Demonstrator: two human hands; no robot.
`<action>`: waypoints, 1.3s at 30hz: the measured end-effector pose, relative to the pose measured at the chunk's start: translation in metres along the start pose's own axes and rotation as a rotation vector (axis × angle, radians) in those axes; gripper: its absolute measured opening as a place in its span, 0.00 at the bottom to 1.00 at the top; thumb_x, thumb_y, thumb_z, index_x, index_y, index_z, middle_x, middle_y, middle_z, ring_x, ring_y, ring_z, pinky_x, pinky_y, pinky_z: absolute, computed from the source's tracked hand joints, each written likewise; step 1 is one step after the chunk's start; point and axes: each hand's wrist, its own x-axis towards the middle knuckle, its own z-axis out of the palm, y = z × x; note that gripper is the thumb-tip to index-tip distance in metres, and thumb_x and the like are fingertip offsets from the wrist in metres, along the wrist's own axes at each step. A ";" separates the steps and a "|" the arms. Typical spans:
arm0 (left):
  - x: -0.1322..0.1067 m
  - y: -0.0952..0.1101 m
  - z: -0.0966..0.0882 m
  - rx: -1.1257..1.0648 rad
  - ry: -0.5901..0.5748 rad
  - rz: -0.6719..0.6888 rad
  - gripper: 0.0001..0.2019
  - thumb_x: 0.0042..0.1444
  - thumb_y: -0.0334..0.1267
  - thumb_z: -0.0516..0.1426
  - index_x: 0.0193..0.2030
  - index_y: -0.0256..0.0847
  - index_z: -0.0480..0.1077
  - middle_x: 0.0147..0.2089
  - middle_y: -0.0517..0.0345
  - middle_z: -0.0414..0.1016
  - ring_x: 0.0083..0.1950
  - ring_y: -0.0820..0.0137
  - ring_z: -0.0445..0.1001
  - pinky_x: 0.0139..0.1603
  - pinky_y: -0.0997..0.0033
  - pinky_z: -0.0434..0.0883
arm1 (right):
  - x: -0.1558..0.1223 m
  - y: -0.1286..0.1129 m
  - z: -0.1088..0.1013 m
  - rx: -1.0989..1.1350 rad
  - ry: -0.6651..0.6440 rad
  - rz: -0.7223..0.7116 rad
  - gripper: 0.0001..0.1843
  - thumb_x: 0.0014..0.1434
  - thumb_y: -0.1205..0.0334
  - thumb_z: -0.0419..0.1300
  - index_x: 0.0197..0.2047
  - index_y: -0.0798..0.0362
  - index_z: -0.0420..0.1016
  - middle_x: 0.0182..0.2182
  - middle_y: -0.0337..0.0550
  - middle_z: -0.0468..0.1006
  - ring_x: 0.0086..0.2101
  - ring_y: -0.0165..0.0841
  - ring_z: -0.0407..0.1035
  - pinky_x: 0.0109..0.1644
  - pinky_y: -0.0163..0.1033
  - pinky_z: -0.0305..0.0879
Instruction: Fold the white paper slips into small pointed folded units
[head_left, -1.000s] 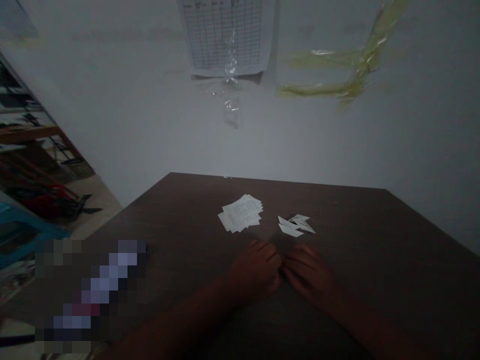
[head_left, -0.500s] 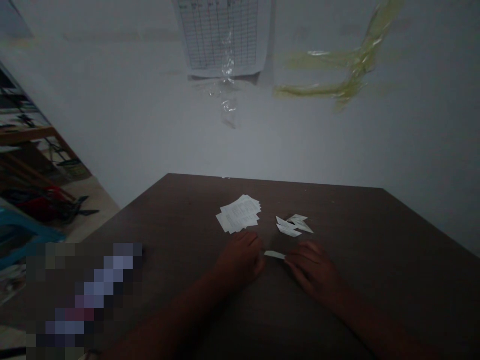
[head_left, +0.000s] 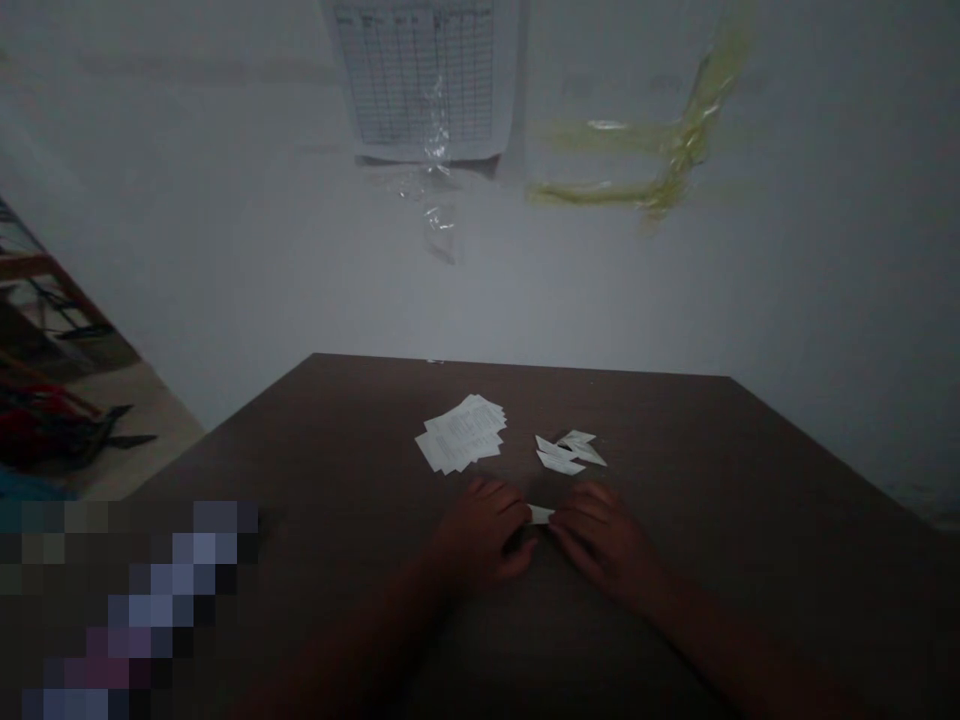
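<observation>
Paper strip [head_left: 540, 514] is near folded pieces [head_left: 559, 463] and sheets [head_left: 459, 433], fingers [head_left: 589, 515] hiding its ends

A dark brown, faintly grained table [head_left: 735, 520] is filling the lower view, its straight far edge running across 12 o'clock against the wall. Taking mid-table as the dial's hub, a fanned stack of printed paper sheets [head_left: 461, 435] is lying flat at 11 o'clock, corners staggering outward. Apart from it, at 1 o'clock, several slant-ended folded paper pieces [head_left: 561, 464] are lying close together. A tiny pale fleck [head_left: 435, 361] is showing at the far edge, beyond the stack. Pixelation is masking the 8 o'clock side.
</observation>
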 end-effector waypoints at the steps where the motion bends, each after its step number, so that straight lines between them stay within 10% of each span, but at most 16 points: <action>1: -0.001 -0.001 0.002 -0.015 0.019 -0.004 0.06 0.68 0.36 0.66 0.49 0.42 0.79 0.50 0.51 0.85 0.52 0.56 0.82 0.57 0.55 0.75 | 0.000 0.000 0.000 -0.006 -0.007 0.005 0.09 0.80 0.65 0.60 0.51 0.47 0.83 0.38 0.44 0.87 0.41 0.42 0.79 0.49 0.49 0.77; 13: -0.003 -0.007 0.014 -0.132 0.141 -0.017 0.06 0.67 0.35 0.66 0.48 0.42 0.77 0.49 0.54 0.83 0.52 0.58 0.80 0.55 0.57 0.75 | -0.004 -0.003 -0.008 -0.041 -0.098 0.068 0.07 0.78 0.68 0.62 0.49 0.49 0.82 0.40 0.44 0.87 0.41 0.41 0.79 0.49 0.49 0.78; 39: -0.001 -0.010 0.007 0.055 0.006 0.067 0.04 0.75 0.35 0.63 0.45 0.44 0.80 0.43 0.55 0.84 0.47 0.60 0.82 0.53 0.60 0.74 | 0.006 -0.015 0.002 -0.106 -0.015 0.014 0.10 0.73 0.71 0.59 0.48 0.49 0.81 0.40 0.44 0.87 0.42 0.42 0.79 0.50 0.50 0.72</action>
